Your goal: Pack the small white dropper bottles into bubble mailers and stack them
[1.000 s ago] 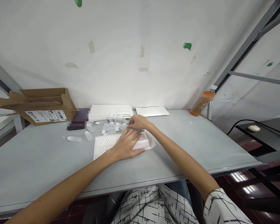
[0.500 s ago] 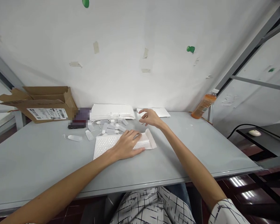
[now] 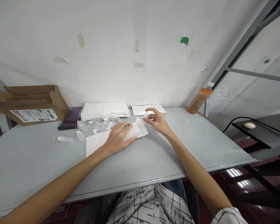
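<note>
Since the frame half a second ago, the open end of the bubble mailer (image 3: 142, 127) has risen and swung toward the wall (image 3: 102, 74), and the right hand (image 3: 157, 122) has come to just beside it with a small white piece (image 3: 146, 115). The whole view has also shifted slightly.

At the far left stands the open cardboard box (image 3: 35, 102); next to it lies a dark purplish item (image 3: 70, 118), partly pixelated. One loose translucent tube (image 3: 65, 139) lies in front, apart from the pile of similar tubes (image 3: 105, 124), which sits between the stack of white envelopes (image 3: 106, 109) and the mailer, unchanged.

On the mailer, the left hand (image 3: 118, 138) has edged toward the wall, its fingers spread over the top and its thumb at the near edge; whether it pinches or only presses, I cannot tell. Beyond the mouth, the right hand pinches the small piece between thumb and forefinger, in front of a flat white packet (image 3: 137, 109). Farther right, an orange bottle (image 3: 200, 100) leans, as before.
</note>
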`<state>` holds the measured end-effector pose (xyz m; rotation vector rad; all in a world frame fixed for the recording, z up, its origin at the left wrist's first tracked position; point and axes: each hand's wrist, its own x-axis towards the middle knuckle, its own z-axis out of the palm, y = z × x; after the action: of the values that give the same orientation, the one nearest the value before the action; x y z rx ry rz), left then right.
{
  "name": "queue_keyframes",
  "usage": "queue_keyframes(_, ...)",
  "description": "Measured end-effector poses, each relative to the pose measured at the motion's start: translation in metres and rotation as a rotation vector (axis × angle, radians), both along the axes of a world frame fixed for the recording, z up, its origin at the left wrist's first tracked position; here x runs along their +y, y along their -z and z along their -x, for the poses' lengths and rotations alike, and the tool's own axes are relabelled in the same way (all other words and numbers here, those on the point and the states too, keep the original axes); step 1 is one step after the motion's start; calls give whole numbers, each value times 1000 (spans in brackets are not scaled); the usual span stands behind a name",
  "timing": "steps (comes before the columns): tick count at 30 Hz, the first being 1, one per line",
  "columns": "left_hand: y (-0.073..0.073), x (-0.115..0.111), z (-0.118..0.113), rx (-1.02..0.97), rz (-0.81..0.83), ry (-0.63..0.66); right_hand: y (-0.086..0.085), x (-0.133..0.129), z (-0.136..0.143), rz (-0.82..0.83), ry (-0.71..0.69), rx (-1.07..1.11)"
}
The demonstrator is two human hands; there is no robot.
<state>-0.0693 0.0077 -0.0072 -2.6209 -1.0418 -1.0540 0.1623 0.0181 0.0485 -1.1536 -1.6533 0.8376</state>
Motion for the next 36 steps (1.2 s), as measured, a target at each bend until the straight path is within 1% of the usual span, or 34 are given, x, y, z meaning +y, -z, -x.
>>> queue_keyframes(3, 0, 0, 0, -1, -14, -3, 4, -2, 5, -35, -7, -74)
queue_keyframes(10, 0, 0, 0, -10, -15, -18, 7, -3, 8, -8, -1, -216)
queue_keyframes(13, -1, 0, 0, -18, -6, -14, 7, -4, 8, 1, -11, -245)
queue_keyframes(18, -2, -2, 0, -66, 6, -8, 7, -4, 6, -48, -37, -271)
queue_keyframes(23, -3, -2, 0, -87, 16, -10, 8, -4, 4, -89, -26, -309)
queue_keyframes(26, -3, -3, 0, -72, -16, -4, 8, -5, 6, -3, -47, -310)
queue_keyframes(30, -3, -4, -1, -51, -56, 32, 9, -7, 11, 148, -112, -222)
queue_keyframes(34, -3, -4, -1, -45, -53, 32, 6, -6, 9, 163, -180, -172)
queue_keyframes(36, -4, -4, -1, -44, -50, 28, 2, -6, 4, 147, -153, -188)
